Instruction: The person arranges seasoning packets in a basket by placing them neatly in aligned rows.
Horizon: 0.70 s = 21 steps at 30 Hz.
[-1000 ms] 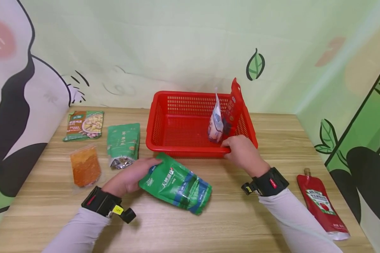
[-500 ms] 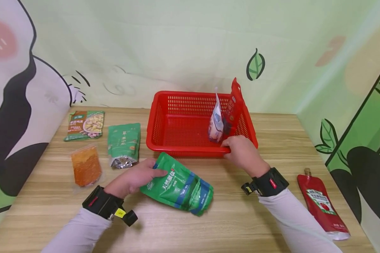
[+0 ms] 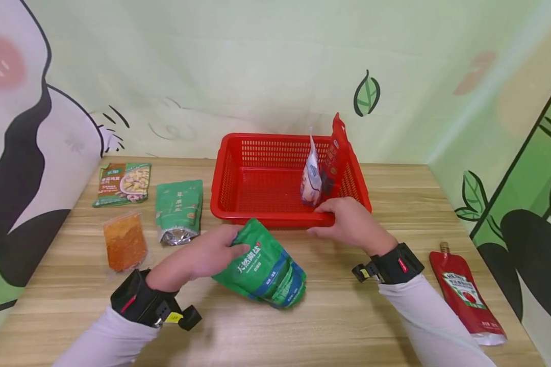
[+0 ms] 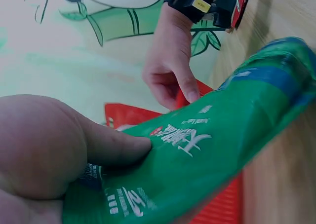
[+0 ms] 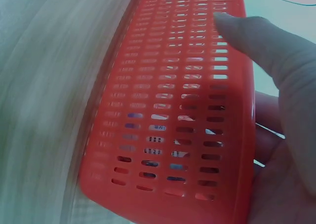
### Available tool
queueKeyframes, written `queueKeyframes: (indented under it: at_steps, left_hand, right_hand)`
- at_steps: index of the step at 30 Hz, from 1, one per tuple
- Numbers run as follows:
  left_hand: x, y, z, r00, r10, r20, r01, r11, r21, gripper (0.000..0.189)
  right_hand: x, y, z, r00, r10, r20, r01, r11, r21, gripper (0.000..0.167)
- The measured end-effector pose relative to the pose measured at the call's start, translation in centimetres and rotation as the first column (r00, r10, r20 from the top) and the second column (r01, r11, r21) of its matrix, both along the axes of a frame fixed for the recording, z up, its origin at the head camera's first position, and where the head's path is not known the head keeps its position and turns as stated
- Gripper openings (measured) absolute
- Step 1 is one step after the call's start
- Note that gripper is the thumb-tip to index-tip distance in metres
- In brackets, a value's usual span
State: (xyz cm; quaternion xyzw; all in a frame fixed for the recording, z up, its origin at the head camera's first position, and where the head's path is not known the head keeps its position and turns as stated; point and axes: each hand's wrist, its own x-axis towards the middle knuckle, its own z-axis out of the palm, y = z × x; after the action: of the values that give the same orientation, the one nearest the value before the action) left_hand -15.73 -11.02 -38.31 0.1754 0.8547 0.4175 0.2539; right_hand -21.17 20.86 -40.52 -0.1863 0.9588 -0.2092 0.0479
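Observation:
My left hand [image 3: 211, 252] pinches the top end of a green salt pouch [image 3: 268, 270], thumb on the printed front. The pouch is tilted, its top end raised and its blue-banded bottom low over the table in front of the basket. At the near right rim of the red plastic basket [image 3: 257, 215] is my right hand [image 3: 351, 224], fingers over the rim. In the right wrist view its thumb [image 5: 242, 29] lies along the slotted outer wall. Inside the basket, at the right end, a white pouch [image 3: 310, 178] and a taller red pouch [image 3: 336, 158] stand upright side by side.
On the left of the table lie a seasoning packet [image 3: 123, 184], a bag of orange stuff [image 3: 125, 242] and a smaller green pouch [image 3: 179, 206]. A red Heinz ketchup pouch [image 3: 466, 293] lies at the far right. Behind the basket rises a printed wall [image 3: 188, 76].
My left hand has raised the salt pouch's top end, so the pouch stands steeper. My right hand stays at the basket rim, its thumb now showing out from the wall.

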Motion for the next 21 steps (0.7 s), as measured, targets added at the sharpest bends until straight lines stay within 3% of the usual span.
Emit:
queueKeyframes:
  at_steps: [3,5,9,11,12,16,21]
  left_hand:
    - [0.5,0.4,1.3,0.992,-0.059,-0.108,0.051,0.996,-0.069,0.031]
    - [0.8,0.7,2.2,0.975,-0.110,-0.192,0.091,0.990,-0.109,0.030]
    - [1.3,1.5,3.5,0.915,-0.181,-0.361,0.122,0.976,-0.180,0.023]
    - [1.4,1.8,4.0,0.882,-0.199,-0.426,0.113,0.969,-0.220,0.020]
    - [1.5,2.0,4.2,0.874,-0.202,-0.441,0.103,0.966,-0.238,0.020]
    - [1.4,2.1,4.9,0.863,-0.219,-0.455,0.086,0.952,-0.295,0.018]
    - [1.1,2.1,5.8,0.865,-0.238,-0.442,0.120,0.953,-0.280,0.020]
  right_hand:
    - [0.1,0.2,0.0,1.000,-0.021,0.012,0.022,0.999,-0.047,0.045]
    - [0.2,0.3,-0.2,1.000,-0.031,0.004,0.031,0.996,-0.082,0.047]
    - [0.5,0.1,-0.5,0.999,0.006,-0.054,-0.019,0.973,-0.232,0.050]
    - [0.8,-0.2,-0.9,0.992,0.066,-0.110,-0.098,0.941,-0.324,0.051]
    - [1.0,-0.5,-1.0,0.984,0.105,-0.143,-0.150,0.920,-0.363,0.052]
    - [2.1,-2.2,-1.6,0.942,0.251,-0.224,-0.328,0.833,-0.445,0.057]
    - [3.5,-4.7,-2.0,0.921,0.368,-0.128,-0.375,0.746,-0.551,0.056]
